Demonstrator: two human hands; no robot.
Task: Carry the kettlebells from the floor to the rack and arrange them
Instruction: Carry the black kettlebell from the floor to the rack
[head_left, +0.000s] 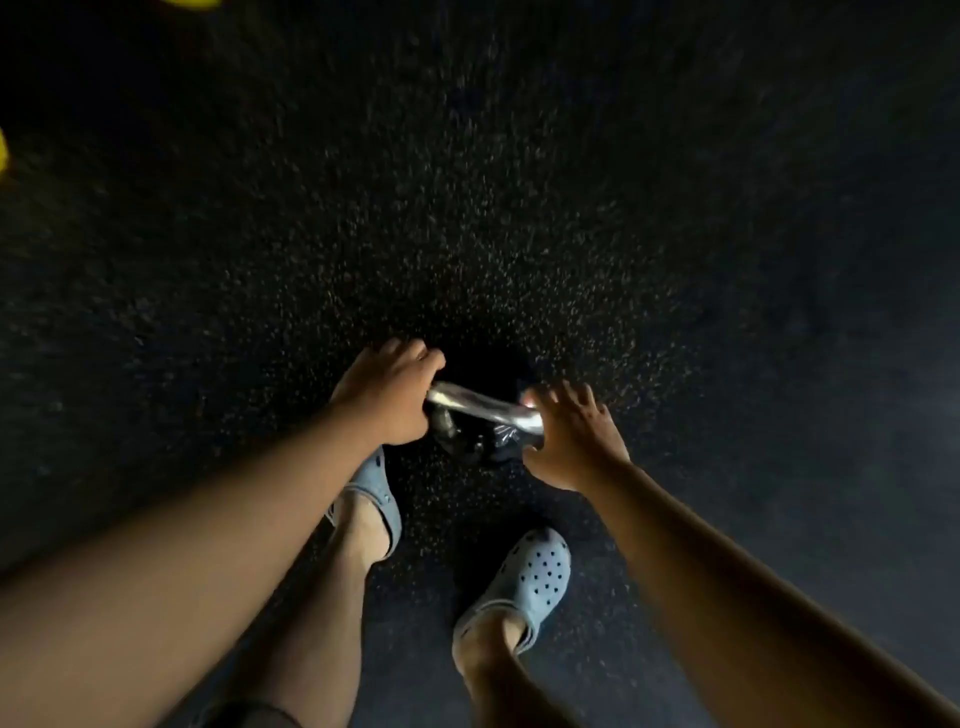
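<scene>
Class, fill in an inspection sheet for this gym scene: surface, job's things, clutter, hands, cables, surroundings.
Surface: dark speckled floor, blurred.
Job's things: one black kettlebell with a shiny handle, between both hands; rack not in view.
Clutter: yellow objects at the upper left edge, too cut off to identify.
Hands: left hand closed around the handle; right hand at its other end, fingers spread.
Cables: nothing seen.
Surroundings: the person's feet in light clogs.
</scene>
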